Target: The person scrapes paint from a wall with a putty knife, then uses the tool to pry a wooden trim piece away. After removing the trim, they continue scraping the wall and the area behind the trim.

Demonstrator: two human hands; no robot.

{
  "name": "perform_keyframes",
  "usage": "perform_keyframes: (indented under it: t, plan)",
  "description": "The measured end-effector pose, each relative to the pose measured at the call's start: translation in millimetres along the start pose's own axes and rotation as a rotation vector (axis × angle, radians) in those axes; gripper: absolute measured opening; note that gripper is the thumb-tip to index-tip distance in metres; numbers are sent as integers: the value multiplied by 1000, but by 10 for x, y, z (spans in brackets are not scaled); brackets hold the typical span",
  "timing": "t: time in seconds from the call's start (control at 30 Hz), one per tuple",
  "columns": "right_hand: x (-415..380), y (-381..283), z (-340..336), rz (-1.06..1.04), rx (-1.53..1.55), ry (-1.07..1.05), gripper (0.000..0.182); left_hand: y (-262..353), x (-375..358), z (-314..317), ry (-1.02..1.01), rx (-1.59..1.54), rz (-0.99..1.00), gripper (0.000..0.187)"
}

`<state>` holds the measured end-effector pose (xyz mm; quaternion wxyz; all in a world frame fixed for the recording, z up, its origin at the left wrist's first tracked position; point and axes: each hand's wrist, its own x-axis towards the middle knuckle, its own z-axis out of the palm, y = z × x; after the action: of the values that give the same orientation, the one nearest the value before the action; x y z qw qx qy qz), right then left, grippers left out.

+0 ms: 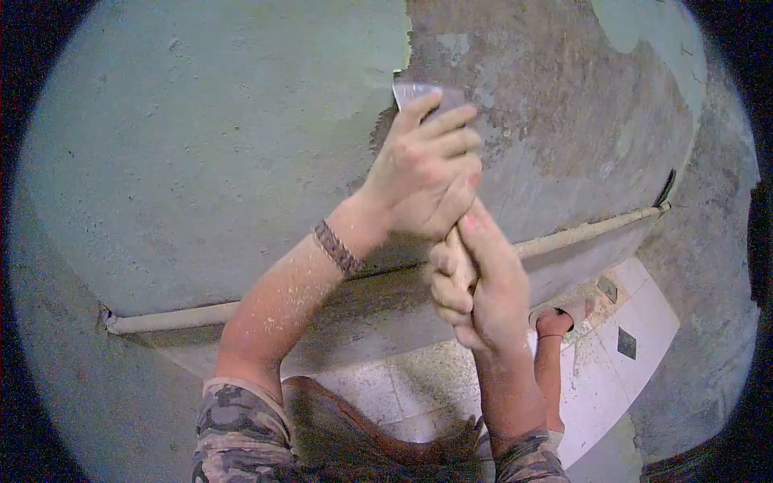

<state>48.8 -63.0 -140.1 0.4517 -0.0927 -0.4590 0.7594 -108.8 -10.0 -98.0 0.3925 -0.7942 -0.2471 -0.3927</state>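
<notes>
A scraper with a wide metal blade point(441, 95) lies against the wall, at the border between green paint point(241, 121) and a bare brownish patch point(547, 88). Fingers of my left hand point(431, 161) press on the blade from above, and its palm wraps the upper part of the tool. Below it, my right hand point(487, 282) is closed round the light wooden handle point(461, 256). The two hands touch each other. Pale flakes dot my left forearm, which wears a braided bracelet point(338, 248).
A light pipe-like ledge point(173, 318) runs along the wall's foot. Beneath are white floor tiles point(592, 386) with scattered debris and dark diamond insets. My foot point(554, 322) shows at the lower right. Another wall point(717, 241) stands at the right.
</notes>
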Motion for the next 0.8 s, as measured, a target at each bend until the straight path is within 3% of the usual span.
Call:
perform_keyframes:
  t: [0.3, 0.43, 0.6, 0.7, 0.8]
  plan:
    - [68, -154, 128, -26, -9, 4, 47, -135, 205, -44, 57, -13, 5, 27]
    - [-9, -61, 73, 57, 12, 64, 46, -46, 53, 8, 12, -2, 22, 25]
    - [61, -362, 233, 58, 68, -14, 46, -223, 317, -7, 152, -48, 14, 26]
    - [-65, -232, 164, 94, -19, 43, 44, -49, 132, -25, 26, -19, 5, 30]
    - [22, -314, 225, 66, -49, 35, 44, -171, 257, -41, 71, -31, 5, 31]
